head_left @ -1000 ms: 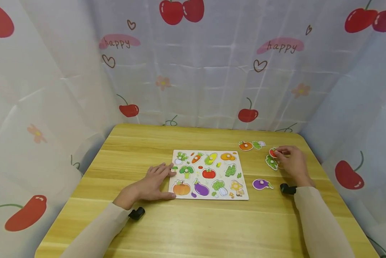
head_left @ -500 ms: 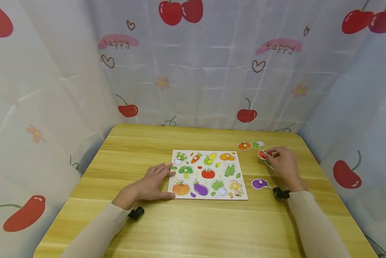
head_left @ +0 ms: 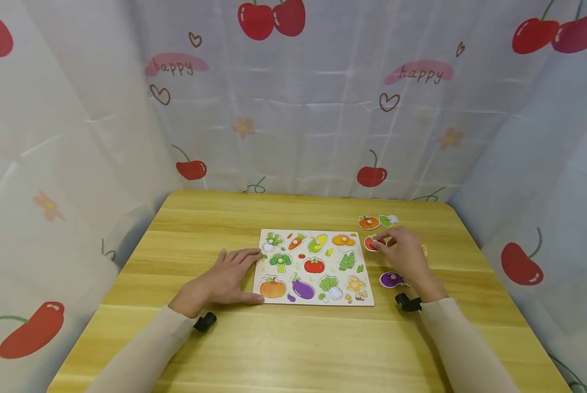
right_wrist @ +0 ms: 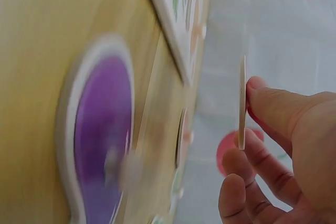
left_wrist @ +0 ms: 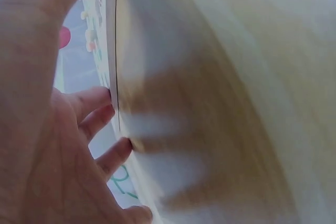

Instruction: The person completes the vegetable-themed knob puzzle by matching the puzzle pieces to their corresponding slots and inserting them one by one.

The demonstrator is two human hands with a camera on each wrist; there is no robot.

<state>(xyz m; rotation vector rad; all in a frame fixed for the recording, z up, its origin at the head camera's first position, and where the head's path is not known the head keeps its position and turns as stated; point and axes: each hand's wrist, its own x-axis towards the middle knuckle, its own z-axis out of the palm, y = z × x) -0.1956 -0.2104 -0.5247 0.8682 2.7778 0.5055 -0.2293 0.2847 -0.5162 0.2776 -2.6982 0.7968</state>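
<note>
My right hand (head_left: 405, 256) pinches a tomato puzzle piece (head_left: 369, 243) between thumb and fingers, just off the right edge of the vegetable puzzle board (head_left: 334, 268). In the right wrist view the tomato piece (right_wrist: 242, 103) appears edge-on, held above the table. My left hand (head_left: 227, 278) rests at the board's left edge, fingers spread and thumb by the lower corner. The left wrist view has its fingertips (left_wrist: 121, 153) along the board's side. An eggplant piece (head_left: 393, 279) with a knob lies below my right hand, large and blurred in the right wrist view.
A pumpkin piece (head_left: 369, 222) and a green-and-white leafy piece (head_left: 388, 220) lie side by side behind the held piece. A yellow piece (head_left: 424, 250) is partly hidden by my right hand. A printed curtain (head_left: 298, 136) stands around the wooden table (head_left: 293, 349).
My right hand has carried the tomato piece leftward from beside the green piece toward the board. My left hand stays at the board's left edge. The head view has shifted slightly.
</note>
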